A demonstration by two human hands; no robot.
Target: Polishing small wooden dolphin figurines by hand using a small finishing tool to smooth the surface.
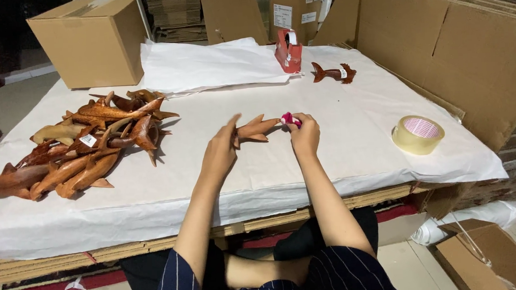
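1. At far left, a pile of carved wooden fish (78,150) lies heaped on the white paper (351,152) that covers our worktable.
2. Behind the pile stands a closed cardboard box (91,41), with a stack of loose white sheets (208,65) just beside it.
3. Our left hand (219,154) rests on the paper at centre, fingers closed around the rear of a single wooden fish (257,129), thumb raised.
4. The fish lies flat on the paper between our two hands, its nose pointing right.
5. Our right hand (305,135) meets that nose, fingertips pinched narrow on a small pink object (289,119); we cannot tell what it is.
6. Farther back, a red tape dispenser (288,50) stands upright, and another dark carving (333,73) lies near it.
7. At right, a roll of tape (418,134) sits on the paper, well apart from our hands, with flattened cardboard (462,49) leaning behind it.
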